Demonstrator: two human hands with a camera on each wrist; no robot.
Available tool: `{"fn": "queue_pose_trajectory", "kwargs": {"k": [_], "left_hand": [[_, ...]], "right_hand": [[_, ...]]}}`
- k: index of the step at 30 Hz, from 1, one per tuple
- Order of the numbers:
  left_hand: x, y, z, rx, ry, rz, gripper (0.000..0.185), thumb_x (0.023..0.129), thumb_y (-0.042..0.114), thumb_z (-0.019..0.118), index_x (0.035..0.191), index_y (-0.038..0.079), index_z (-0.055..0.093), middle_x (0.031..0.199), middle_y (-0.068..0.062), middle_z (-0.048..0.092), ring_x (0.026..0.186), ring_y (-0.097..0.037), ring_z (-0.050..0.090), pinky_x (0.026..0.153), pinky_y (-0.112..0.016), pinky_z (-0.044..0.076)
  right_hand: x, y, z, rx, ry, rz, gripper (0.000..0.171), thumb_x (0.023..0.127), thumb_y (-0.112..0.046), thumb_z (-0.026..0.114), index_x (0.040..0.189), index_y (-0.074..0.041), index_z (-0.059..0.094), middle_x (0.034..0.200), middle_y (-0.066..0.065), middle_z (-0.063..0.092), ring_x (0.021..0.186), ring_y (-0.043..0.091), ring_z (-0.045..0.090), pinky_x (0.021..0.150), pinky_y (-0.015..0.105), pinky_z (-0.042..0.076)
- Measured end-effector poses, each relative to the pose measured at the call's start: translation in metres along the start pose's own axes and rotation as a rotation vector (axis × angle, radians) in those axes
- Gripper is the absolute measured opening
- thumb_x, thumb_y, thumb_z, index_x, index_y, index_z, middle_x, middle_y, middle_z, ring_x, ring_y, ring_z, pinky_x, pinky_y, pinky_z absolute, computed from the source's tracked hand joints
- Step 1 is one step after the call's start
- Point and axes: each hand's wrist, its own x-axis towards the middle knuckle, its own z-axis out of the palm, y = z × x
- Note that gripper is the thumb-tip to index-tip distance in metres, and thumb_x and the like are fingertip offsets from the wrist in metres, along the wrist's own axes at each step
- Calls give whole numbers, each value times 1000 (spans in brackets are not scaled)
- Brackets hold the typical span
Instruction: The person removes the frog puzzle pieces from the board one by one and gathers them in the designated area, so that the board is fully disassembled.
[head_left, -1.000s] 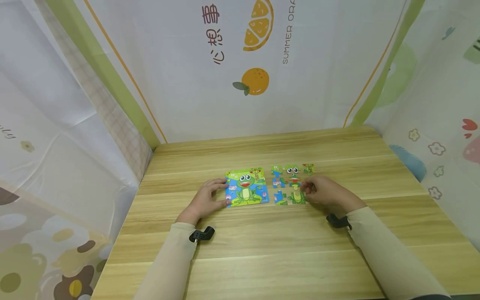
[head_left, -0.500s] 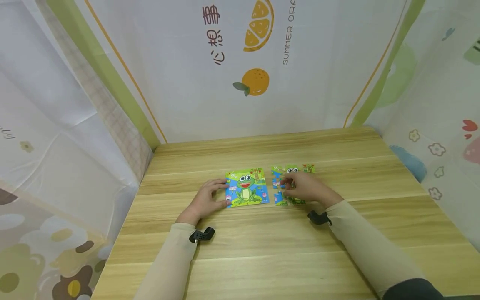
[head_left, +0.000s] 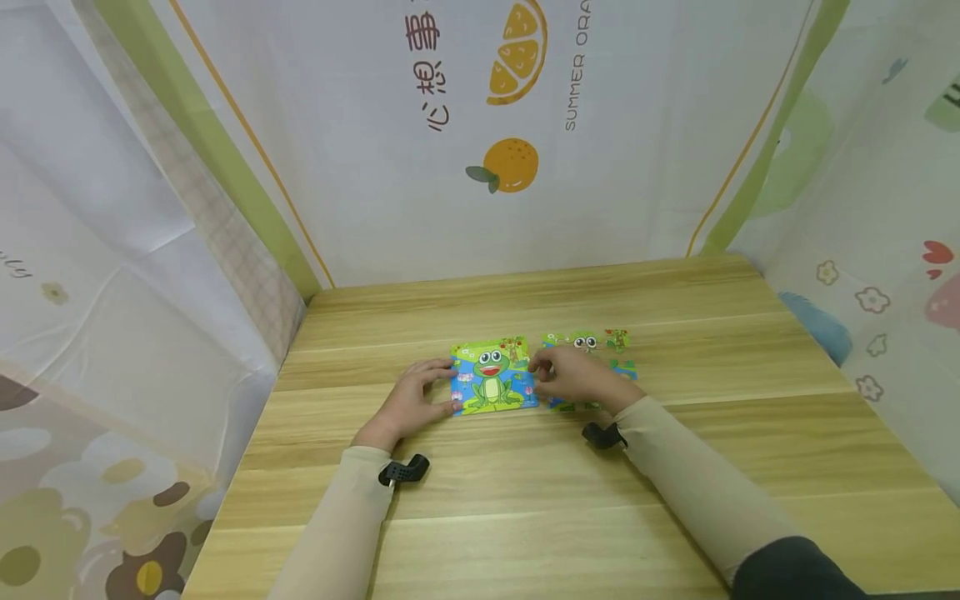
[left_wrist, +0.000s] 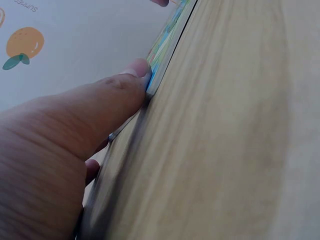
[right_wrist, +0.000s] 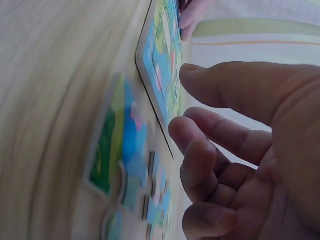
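Note:
A square frog-picture puzzle board [head_left: 491, 385] lies flat on the wooden table. My left hand [head_left: 411, 402] rests at its left side, the thumb tip [left_wrist: 137, 70] touching the board's edge in the left wrist view. My right hand [head_left: 573, 375] is over the gap between the board and the loose pieces, its fingertips close to the board's right edge. In the right wrist view, thumb and fingers are apart and relaxed, with nothing between them. Loose frog puzzle pieces [head_left: 585, 341] lie in rows to the board's right, partly hidden under that hand; a corner piece [right_wrist: 112, 142] shows below it.
The wooden table [head_left: 480, 517] reaches back to a white printed curtain [head_left: 360, 183]. More patterned cloth [head_left: 870, 250] hangs along the right side. A black wrist camera [head_left: 604, 435] sits at the right sleeve, and another camera [head_left: 405, 469] at the left.
My right hand has moved left across the loose pieces, from their right side to beside the board, uncovering the right-hand pieces. My left hand and the board stay in place.

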Motion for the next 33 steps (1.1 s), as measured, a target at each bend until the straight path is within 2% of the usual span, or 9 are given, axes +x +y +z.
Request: {"fn": "queue_pose_trajectory", "kwargs": {"k": [4, 12, 19, 33], "left_hand": [[0, 0, 0, -3, -2, -1, 60, 78, 43, 79, 129, 16, 62, 145, 3, 44, 135, -15, 33, 109, -41, 33], [0, 0, 0, -12, 2, 1, 59, 78, 40, 80, 128, 16, 62, 145, 1, 45, 135, -16, 33, 109, -41, 33], [0, 0, 0, -12, 2, -4, 60, 78, 42, 79, 129, 15, 62, 145, 3, 45, 134, -15, 33, 108, -40, 34], [0, -1, 0, 6, 9, 2, 61, 77, 47, 78, 129, 17, 62, 145, 6, 45, 135, -16, 34, 108, -41, 34]], "right_hand": [[5, -3, 6, -6, -2, 6, 35, 83, -27, 77, 112, -9, 67, 83, -7, 60, 80, 12, 57, 72, 29, 51], [10, -11, 13, -4, -28, 44, 36, 81, -24, 80, 112, -9, 68, 80, -4, 59, 70, 13, 55, 66, 28, 50], [10, -16, 15, -18, -21, 87, 32, 81, -24, 80, 108, -11, 70, 78, -4, 58, 69, 13, 55, 62, 28, 49], [11, -14, 18, 1, -17, 91, 32, 80, -23, 81, 105, -12, 65, 78, -3, 58, 68, 13, 54, 63, 28, 48]]}}
